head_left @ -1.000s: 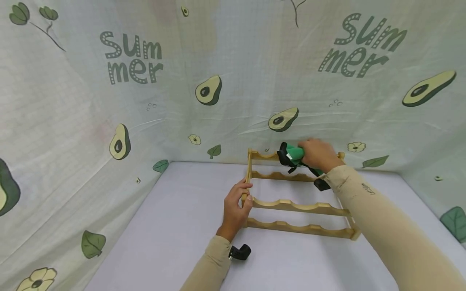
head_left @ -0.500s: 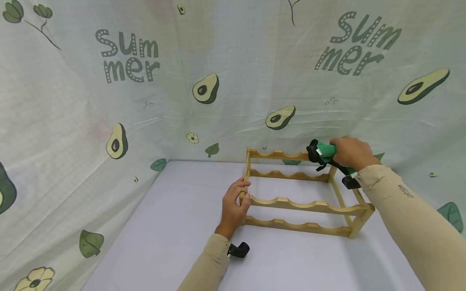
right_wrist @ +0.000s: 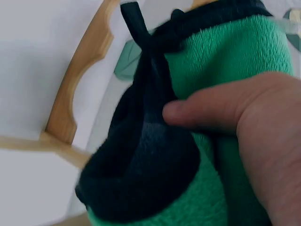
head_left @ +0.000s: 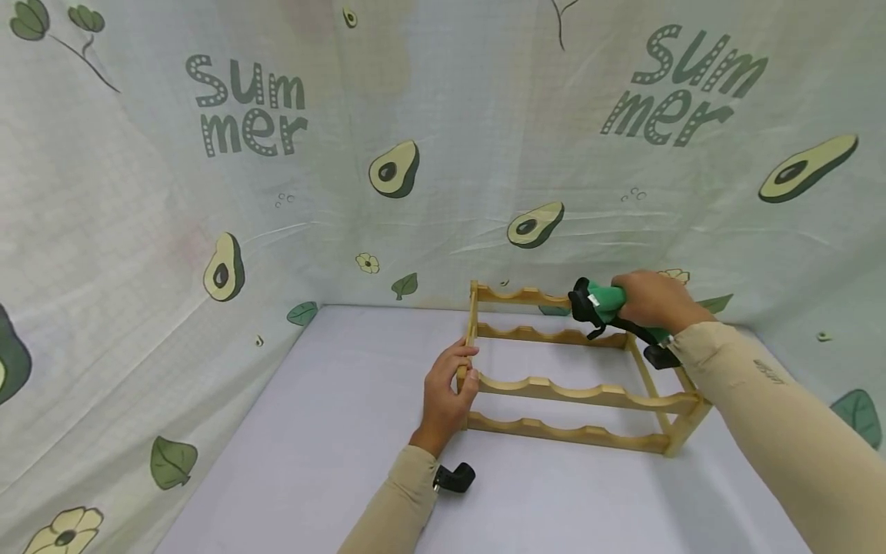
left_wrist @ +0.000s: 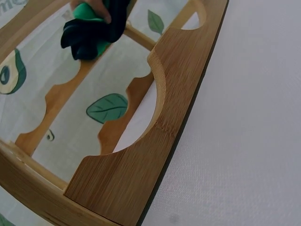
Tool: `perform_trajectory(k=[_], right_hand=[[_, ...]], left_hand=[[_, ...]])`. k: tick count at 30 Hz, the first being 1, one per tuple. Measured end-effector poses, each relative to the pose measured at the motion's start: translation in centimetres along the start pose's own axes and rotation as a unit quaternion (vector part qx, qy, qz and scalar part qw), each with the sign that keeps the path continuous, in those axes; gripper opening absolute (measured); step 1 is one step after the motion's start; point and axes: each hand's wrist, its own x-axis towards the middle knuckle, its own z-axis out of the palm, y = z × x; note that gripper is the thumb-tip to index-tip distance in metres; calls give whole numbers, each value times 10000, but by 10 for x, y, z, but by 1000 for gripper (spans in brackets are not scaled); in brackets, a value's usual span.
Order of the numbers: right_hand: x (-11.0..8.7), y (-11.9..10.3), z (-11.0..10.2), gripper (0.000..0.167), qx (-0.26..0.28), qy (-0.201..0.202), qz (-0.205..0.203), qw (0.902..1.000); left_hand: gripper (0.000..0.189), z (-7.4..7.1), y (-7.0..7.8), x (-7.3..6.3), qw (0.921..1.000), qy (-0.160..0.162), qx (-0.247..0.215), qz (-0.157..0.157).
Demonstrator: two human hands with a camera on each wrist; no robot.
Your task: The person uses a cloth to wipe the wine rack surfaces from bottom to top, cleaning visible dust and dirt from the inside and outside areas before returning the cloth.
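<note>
A light wooden wine rack [head_left: 543, 389] with scalloped rails stands on the white table. My left hand [head_left: 445, 392] grips its left end at the front corner, thumb on the near side. Bunched in my right hand [head_left: 654, 300] is a green terry cloth with black trim [head_left: 606, 300], held at the right part of the rack's back top rail. The right wrist view shows the thumb [right_wrist: 202, 110] pressing on the cloth's dark trim [right_wrist: 155, 155], near a small loop. From the left wrist, the scalloped front rail [left_wrist: 174, 84] fills the view, and the left hand is out of it.
A pale curtain [head_left: 457, 192] printed with avocados, leaves and lettering hangs right behind the rack and along the left side. The white table surface [head_left: 332, 431] extends left of the rack and in front of it.
My right hand with the cloth moved right along the back top rail, then slightly back left and lower. The left hand and the rack look unmoved.
</note>
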Motion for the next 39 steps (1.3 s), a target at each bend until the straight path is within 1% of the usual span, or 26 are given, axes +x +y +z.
perform_trajectory(k=[6,9,12,16,20,22,25,29,32,36,39], right_hand=[[15,-21,7,13,136,-43,-470,9988],[22,-33,11,14,284,-160,-653,9973],[28,-48,18,16,424,-383,-916,9942],[37,-71,32,19,485,-691,-1273,9883],[46,-91,45,18,553,-832,-1631,9815],[50,-98,53,17,481,-867,-1750,9796],[55,-104,67,19,274,-1063,-1773,9780],[61,-106,86,23,-22,-1426,-1749,9742],[63,-108,92,22,-197,-1440,-1759,9736],[64,-112,90,16,-470,-1316,-1779,9741],[64,-111,89,12,-596,-1289,-1684,9754]], left_hand=[[7,1,0,0,9999,36,-9,110],[7,3,1,-1,9998,54,19,176],[7,5,3,-2,9996,132,58,257],[8,8,7,-3,9991,225,139,320],[8,10,9,-4,9989,268,174,345],[8,11,10,-6,9986,279,167,417],[8,13,12,-9,9982,259,133,519],[7,15,15,-11,9975,284,148,633],[7,16,16,-11,9967,307,243,713],[9,15,17,-10,9952,318,358,852],[7,14,17,-7,9936,346,410,996]])
